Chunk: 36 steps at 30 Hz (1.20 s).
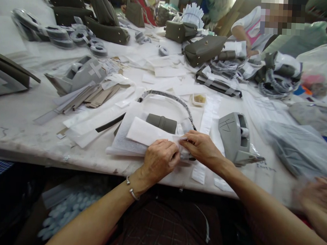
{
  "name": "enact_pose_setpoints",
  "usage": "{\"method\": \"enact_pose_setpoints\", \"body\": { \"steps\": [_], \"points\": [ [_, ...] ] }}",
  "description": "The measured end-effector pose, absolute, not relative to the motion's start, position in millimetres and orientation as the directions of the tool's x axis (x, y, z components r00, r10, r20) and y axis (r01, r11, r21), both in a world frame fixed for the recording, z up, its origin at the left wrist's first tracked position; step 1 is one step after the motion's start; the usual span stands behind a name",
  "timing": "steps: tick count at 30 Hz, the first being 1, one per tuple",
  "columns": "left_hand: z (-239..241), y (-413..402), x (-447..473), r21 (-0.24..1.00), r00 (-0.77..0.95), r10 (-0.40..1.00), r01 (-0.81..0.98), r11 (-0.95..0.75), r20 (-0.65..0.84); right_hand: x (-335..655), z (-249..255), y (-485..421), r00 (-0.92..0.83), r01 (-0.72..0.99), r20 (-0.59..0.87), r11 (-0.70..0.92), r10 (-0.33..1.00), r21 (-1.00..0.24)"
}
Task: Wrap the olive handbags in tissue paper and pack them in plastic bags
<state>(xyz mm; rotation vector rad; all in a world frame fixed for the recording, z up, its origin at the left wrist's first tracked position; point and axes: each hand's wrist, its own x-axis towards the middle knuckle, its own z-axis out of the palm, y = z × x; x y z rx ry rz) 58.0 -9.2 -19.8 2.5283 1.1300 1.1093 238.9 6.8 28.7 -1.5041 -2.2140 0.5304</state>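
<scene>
In front of me lies a handbag with a dark olive flap (161, 123), partly covered by white wrapping. Its handle (167, 94), wrapped in clear film, arches up behind it. A folded white wrapping sheet (145, 131) lies across the bag's near side. My left hand (160, 159) is closed, its curled fingers on that sheet's lower right part. Close beside it, my right hand (203, 148) pinches the sheet's right end between thumb and fingers. A dark strap (110, 122) sticks out to the left. The bag's near side is hidden by the sheet and my hands.
Grey molded forms stand at right (230, 135) and left (83, 74). Brown card strips (103, 95), a small tray (199, 99) and olive bags (204, 49) lie beyond. Another person's hand (318, 196) is at right beside a plastic-wrapped bundle (301, 148); a person (252, 30) works across the table.
</scene>
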Motion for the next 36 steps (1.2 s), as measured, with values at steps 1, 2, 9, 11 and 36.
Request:
{"method": "enact_pose_setpoints", "body": {
  "steps": [1, 2, 9, 11, 36],
  "points": [
    [-20, -9, 58, 0.419, 0.428, 0.707, 0.590, -0.690, 0.563, 239, 27, 9, -0.312, 0.795, 0.113, 0.325, 0.943, -0.513],
    [-20, -10, 59, 0.424, 0.416, 0.717, 0.599, -0.679, 0.560, 239, 25, 11, -0.287, 0.805, 0.110, 0.302, 0.952, -0.510],
    [-19, -10, 56, 0.296, 0.535, 0.652, 0.605, -0.739, 0.537, 238, 10, 15, -0.090, 0.790, 0.087, 0.124, 0.992, -0.600],
    [-20, -9, 55, 0.280, 0.542, 0.646, 0.608, -0.743, 0.538, 238, 5, 14, -0.040, 0.774, 0.074, 0.078, 0.996, -0.629],
    [-29, -3, 48, 0.239, 0.700, 0.549, 0.498, -0.834, 0.457, 228, 17, 35, 0.123, 0.981, -0.020, -0.125, 0.992, -0.150]
  ]
}}
